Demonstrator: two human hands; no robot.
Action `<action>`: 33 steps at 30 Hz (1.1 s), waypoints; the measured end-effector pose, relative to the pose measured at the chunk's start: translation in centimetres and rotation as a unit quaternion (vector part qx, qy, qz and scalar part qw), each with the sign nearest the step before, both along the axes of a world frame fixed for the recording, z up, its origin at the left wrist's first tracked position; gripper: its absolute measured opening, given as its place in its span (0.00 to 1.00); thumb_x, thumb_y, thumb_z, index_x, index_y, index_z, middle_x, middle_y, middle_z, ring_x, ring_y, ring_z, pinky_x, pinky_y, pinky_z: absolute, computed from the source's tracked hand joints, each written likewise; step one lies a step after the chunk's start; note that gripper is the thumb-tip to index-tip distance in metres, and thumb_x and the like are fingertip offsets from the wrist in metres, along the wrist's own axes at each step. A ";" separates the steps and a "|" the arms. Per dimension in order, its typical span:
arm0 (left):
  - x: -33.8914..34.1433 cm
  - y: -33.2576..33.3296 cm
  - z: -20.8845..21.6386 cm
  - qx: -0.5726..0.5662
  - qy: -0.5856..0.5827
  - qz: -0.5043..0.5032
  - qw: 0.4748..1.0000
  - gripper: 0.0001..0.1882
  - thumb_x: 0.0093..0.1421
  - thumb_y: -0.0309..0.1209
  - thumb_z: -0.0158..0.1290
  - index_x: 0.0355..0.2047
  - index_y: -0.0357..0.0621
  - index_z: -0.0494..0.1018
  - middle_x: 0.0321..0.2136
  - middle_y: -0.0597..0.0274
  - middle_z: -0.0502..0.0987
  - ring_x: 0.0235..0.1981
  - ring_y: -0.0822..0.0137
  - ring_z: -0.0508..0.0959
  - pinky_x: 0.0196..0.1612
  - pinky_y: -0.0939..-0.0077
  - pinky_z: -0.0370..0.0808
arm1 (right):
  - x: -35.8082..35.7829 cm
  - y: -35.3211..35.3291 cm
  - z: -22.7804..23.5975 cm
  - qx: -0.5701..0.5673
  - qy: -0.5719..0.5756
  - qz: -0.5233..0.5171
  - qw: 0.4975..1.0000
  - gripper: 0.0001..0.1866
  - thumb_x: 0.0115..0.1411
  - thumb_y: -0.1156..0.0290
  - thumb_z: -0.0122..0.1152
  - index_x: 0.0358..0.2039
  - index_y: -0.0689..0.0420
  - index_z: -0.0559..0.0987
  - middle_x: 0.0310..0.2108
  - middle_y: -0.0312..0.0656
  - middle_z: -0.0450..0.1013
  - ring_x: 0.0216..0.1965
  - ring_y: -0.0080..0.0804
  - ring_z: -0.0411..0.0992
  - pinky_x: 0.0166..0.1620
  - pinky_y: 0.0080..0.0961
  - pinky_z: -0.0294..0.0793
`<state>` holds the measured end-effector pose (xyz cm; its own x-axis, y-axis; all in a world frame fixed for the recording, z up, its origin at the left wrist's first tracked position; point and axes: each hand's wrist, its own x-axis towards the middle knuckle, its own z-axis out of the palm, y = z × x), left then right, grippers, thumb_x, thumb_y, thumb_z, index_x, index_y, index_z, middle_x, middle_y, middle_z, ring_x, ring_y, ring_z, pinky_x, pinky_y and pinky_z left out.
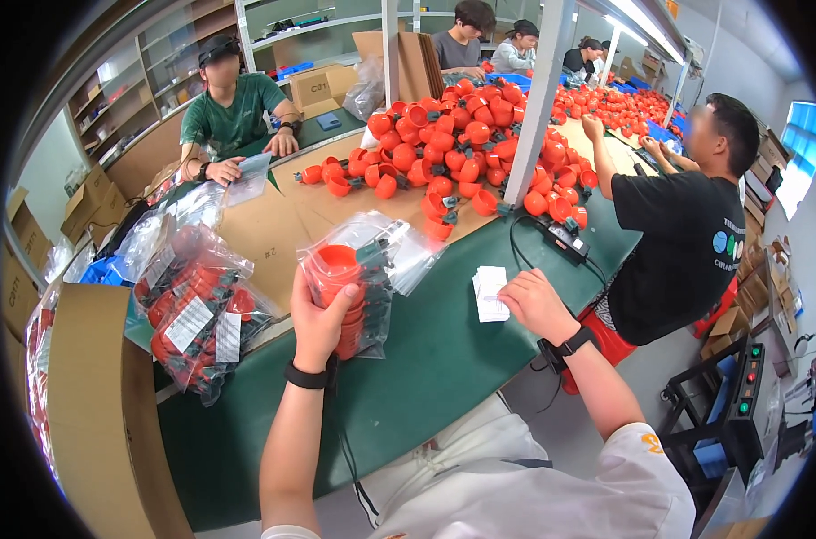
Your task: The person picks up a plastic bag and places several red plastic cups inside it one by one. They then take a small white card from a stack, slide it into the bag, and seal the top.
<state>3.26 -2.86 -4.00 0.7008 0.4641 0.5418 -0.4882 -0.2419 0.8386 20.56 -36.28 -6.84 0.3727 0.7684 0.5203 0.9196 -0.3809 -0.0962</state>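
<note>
"What was worn, bottom of the frame?"
"A white short-sleeved shirt, with a yellow mark on the right sleeve."
"And behind the left hand and right hand?"
"A black wristband each; a dark cord hung under the left one."

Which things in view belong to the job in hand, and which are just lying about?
In the job:
- clear bag of nested red cups, in the left hand
- white paper slips, at the right hand
- heaped loose red cups
- filled, labelled bags
- flat clear bags

Apparently just lying about:
- black corded electrical unit
- large cardboard box
</note>
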 end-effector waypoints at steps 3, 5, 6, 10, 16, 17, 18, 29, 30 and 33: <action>0.1 0.2 -0.2 0.001 0.000 0.001 1.000 0.31 0.60 0.31 0.65 0.60 0.34 0.66 0.52 0.57 0.76 0.52 0.66 0.76 0.58 0.69 0.72 | 0.0 -0.1 0.0 0.015 0.020 0.013 1.000 0.03 0.57 0.73 0.65 0.31 0.58 0.82 0.31 0.37 0.79 0.36 0.35 0.73 0.46 0.31 0.68; 0.2 0.4 -0.5 -0.006 0.000 -0.001 1.000 0.31 0.60 0.31 0.65 0.60 0.34 0.66 0.52 0.57 0.76 0.52 0.66 0.77 0.58 0.69 0.73 | 0.2 0.0 0.2 0.013 0.021 0.010 1.000 0.03 0.57 0.73 0.65 0.31 0.58 0.82 0.32 0.37 0.79 0.36 0.35 0.73 0.46 0.31 0.68; 0.2 0.3 -0.4 -0.006 0.000 -0.001 1.000 0.31 0.60 0.31 0.65 0.60 0.34 0.66 0.52 0.57 0.76 0.52 0.66 0.77 0.58 0.69 0.73 | 0.2 0.0 0.3 0.012 0.022 0.007 1.000 0.03 0.57 0.74 0.65 0.31 0.58 0.82 0.32 0.38 0.79 0.36 0.35 0.73 0.45 0.31 0.68; 0.1 0.2 -0.1 -0.003 -0.003 -0.004 1.000 0.31 0.60 0.30 0.65 0.60 0.34 0.66 0.52 0.57 0.76 0.51 0.66 0.77 0.57 0.69 0.73 | 0.7 -0.1 -0.1 0.040 0.033 0.016 0.999 0.03 0.58 0.73 0.65 0.30 0.58 0.82 0.30 0.38 0.77 0.36 0.35 0.73 0.45 0.31 0.68; 0.1 0.0 0.0 -0.018 -0.004 0.001 1.000 0.28 0.59 0.28 0.66 0.57 0.35 0.68 0.50 0.59 0.76 0.51 0.68 0.76 0.57 0.70 0.72 | 1.2 -0.2 0.0 0.042 0.057 0.013 0.997 0.03 0.58 0.73 0.66 0.30 0.58 0.82 0.30 0.38 0.78 0.37 0.35 0.73 0.45 0.31 0.66; 0.0 0.0 0.0 -0.019 -0.006 0.001 1.000 0.28 0.59 0.28 0.66 0.57 0.35 0.68 0.50 0.59 0.76 0.51 0.68 0.76 0.57 0.70 0.72 | 1.2 -0.1 0.1 0.043 0.069 0.018 0.997 0.03 0.58 0.72 0.66 0.30 0.58 0.82 0.30 0.37 0.78 0.37 0.35 0.73 0.45 0.31 0.66; 0.0 -0.1 0.0 -0.021 -0.005 0.000 1.000 0.28 0.59 0.28 0.66 0.57 0.35 0.68 0.50 0.59 0.76 0.51 0.68 0.76 0.57 0.70 0.72 | 1.1 -0.3 0.2 0.042 0.083 0.021 0.995 0.03 0.58 0.72 0.66 0.30 0.57 0.82 0.31 0.37 0.78 0.37 0.35 0.73 0.45 0.31 0.66; -0.1 0.0 0.1 -0.016 -0.004 0.007 1.000 0.28 0.59 0.30 0.66 0.57 0.34 0.68 0.50 0.58 0.77 0.51 0.67 0.77 0.57 0.70 0.73 | 0.6 0.1 2.2 0.033 0.262 -0.036 0.964 0.05 0.55 0.72 0.71 0.28 0.59 0.84 0.29 0.41 0.80 0.33 0.36 0.77 0.45 0.29 0.72; 0.1 0.0 0.1 -0.019 0.002 0.008 1.000 0.28 0.59 0.30 0.66 0.57 0.34 0.68 0.50 0.58 0.77 0.51 0.67 0.77 0.57 0.70 0.73 | 0.7 0.0 2.1 0.047 0.319 -0.054 0.945 0.04 0.54 0.73 0.71 0.28 0.59 0.85 0.28 0.43 0.80 0.31 0.36 0.77 0.41 0.30 0.74; 0.4 0.1 0.2 -0.005 -0.004 0.011 1.000 0.28 0.59 0.31 0.66 0.56 0.34 0.69 0.50 0.57 0.77 0.50 0.67 0.77 0.56 0.70 0.73 | 2.0 0.0 1.8 0.049 0.393 -0.036 0.917 0.05 0.53 0.74 0.72 0.28 0.62 0.85 0.28 0.42 0.81 0.30 0.30 0.78 0.40 0.27 0.76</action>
